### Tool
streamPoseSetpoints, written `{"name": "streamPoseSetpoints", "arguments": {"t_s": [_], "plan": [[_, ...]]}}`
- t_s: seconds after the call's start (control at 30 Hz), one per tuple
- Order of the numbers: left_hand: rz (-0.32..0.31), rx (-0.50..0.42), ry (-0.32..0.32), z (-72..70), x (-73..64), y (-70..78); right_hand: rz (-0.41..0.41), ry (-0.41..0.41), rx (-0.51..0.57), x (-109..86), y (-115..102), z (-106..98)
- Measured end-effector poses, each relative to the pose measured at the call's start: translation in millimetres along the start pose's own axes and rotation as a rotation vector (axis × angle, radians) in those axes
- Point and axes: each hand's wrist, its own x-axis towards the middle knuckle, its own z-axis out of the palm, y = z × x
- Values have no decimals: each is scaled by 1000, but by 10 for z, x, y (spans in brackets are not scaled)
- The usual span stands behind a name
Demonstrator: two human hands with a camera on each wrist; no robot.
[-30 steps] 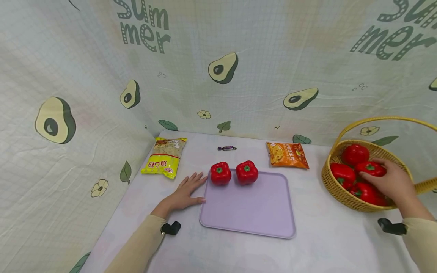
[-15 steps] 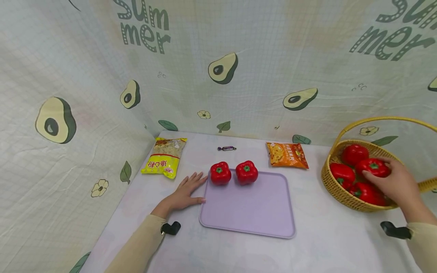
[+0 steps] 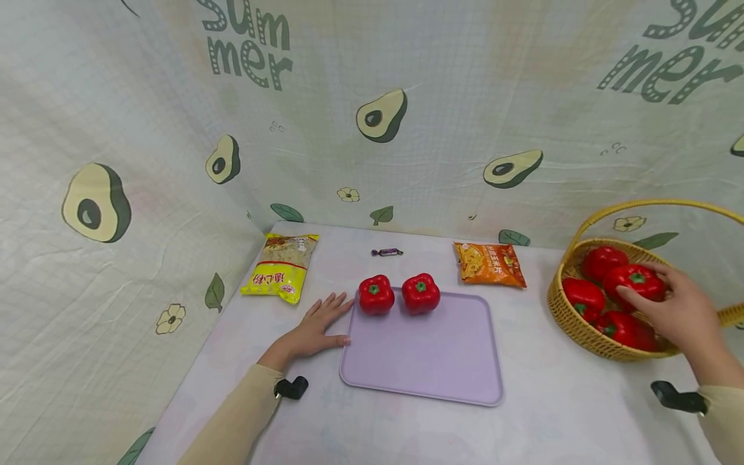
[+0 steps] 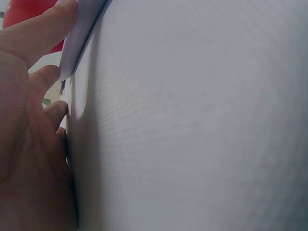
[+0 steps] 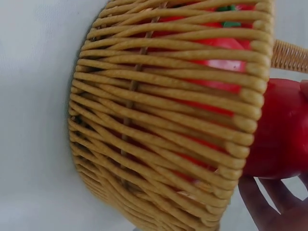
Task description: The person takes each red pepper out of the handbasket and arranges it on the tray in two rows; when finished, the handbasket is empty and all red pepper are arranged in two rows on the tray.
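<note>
At the right, my right hand (image 3: 686,310) grips a red bell pepper (image 3: 635,281) with a green stem, thumb on its near side and fingers round the far side. That pepper is just above several other red peppers (image 3: 583,298) in a yellow wicker basket (image 3: 560,310). In the right wrist view the gripped pepper (image 5: 279,130) shows past the basket's rim (image 5: 255,106). My left hand (image 3: 314,329) lies spread on the table, its thumb and index fingertips at the left edge of a lilac tray (image 3: 424,355). Two more bell peppers (image 3: 376,295) sit along the tray's far edge.
A yellow bag of pasta (image 3: 281,268) lies at the back left, and a small purple wrapped candy (image 3: 386,252) behind the tray. An orange snack packet (image 3: 490,264) lies between tray and basket. The basket's tall handle (image 3: 657,203) arches over it. A printed cloth hangs behind.
My right hand has lifted the bell pepper slightly out of the pile and moved a little to the right with it. My left hand has stayed still at the tray.
</note>
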Motion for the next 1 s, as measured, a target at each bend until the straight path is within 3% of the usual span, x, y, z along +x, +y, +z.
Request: {"name": "streamPoseSetpoints", "arguments": {"t_s": [0.7,1.0], "plan": [[-17,-3,-6,-19,-9,31,-37,37,40,-181,-179,-32],[7,-8,3,-13,-9,14,-61,42,60,-259,-325,-33]]}}
